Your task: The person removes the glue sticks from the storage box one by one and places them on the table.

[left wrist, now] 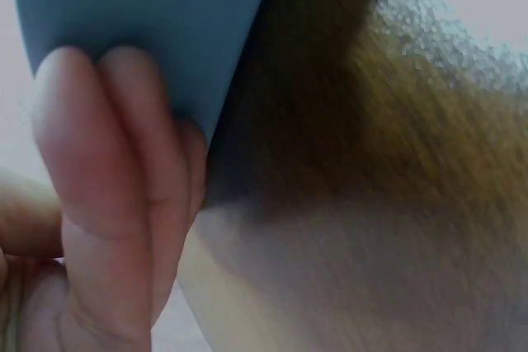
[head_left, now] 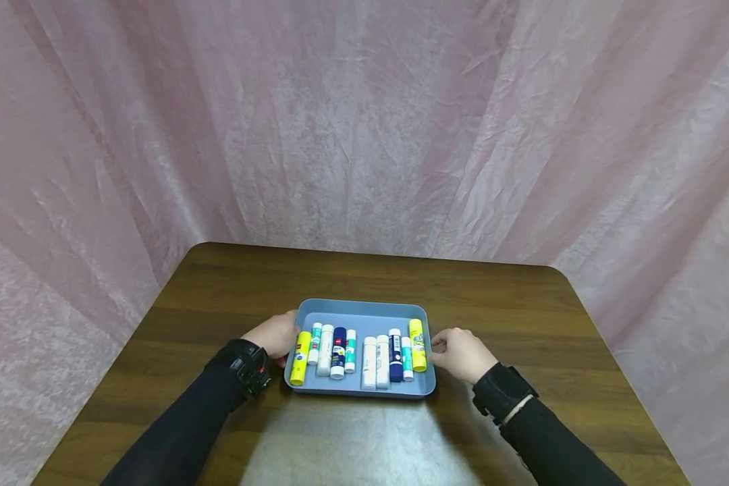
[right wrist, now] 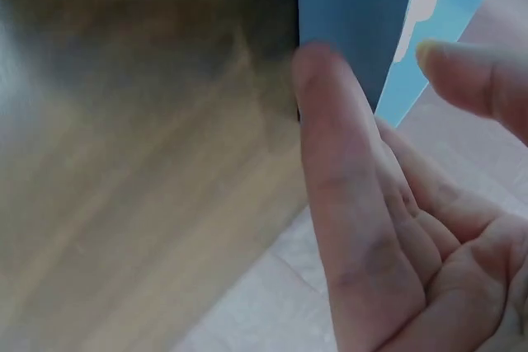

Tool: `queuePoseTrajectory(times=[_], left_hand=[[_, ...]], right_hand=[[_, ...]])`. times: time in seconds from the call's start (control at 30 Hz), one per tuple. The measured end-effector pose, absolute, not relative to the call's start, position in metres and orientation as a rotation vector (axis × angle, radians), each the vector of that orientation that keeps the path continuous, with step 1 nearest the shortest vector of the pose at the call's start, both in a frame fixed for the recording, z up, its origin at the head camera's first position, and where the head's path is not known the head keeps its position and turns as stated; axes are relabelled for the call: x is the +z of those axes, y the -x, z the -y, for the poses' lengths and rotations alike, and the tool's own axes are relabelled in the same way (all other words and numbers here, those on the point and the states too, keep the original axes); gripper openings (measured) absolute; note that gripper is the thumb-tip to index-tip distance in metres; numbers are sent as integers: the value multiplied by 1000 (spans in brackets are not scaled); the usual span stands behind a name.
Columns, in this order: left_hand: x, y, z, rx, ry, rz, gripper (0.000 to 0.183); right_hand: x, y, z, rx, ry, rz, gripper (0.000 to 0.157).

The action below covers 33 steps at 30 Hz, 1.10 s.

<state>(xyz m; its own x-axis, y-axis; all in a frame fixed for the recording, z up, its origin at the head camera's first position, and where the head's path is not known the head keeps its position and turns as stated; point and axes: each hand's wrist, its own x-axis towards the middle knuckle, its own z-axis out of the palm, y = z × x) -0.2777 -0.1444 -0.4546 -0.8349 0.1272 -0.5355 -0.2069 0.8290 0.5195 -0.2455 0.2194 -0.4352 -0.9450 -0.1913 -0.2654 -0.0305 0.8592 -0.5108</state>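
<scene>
A blue-grey tray [head_left: 364, 309] on the wooden table carries several glue sticks side by side, in two groups with a gap between. At each end lies a yellow stick, one on the left [head_left: 300, 358] and one on the right [head_left: 418, 345]. White, navy [head_left: 338, 353] and teal-and-white [head_left: 350, 351] sticks lie between. My left hand [head_left: 275, 335] is at the tray's left side, its straight fingers [left wrist: 91, 138] against the outer wall. At the opposite side, my right hand [head_left: 458, 353] touches the wall with extended fingers [right wrist: 338, 146]; its thumb [right wrist: 470, 76] stands apart near the rim.
The brown wooden table [head_left: 364, 270] has rounded far corners. Behind it and along both sides hangs a pink velvety curtain [head_left: 352, 135]. A bright reflection lies on the tabletop in front of the tray.
</scene>
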Motion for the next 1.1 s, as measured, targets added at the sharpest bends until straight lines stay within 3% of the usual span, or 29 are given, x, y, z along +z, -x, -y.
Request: queuePoseTrajectory(times=[0.5, 1.1], left_hand=[[-456, 277, 144, 763, 68, -2456, 52], [-455, 275, 143, 724, 65, -2478, 53]], right_hand=[[-442, 265, -194, -492, 202, -2934, 43], [-460, 278, -184, -348, 230, -2970, 47]])
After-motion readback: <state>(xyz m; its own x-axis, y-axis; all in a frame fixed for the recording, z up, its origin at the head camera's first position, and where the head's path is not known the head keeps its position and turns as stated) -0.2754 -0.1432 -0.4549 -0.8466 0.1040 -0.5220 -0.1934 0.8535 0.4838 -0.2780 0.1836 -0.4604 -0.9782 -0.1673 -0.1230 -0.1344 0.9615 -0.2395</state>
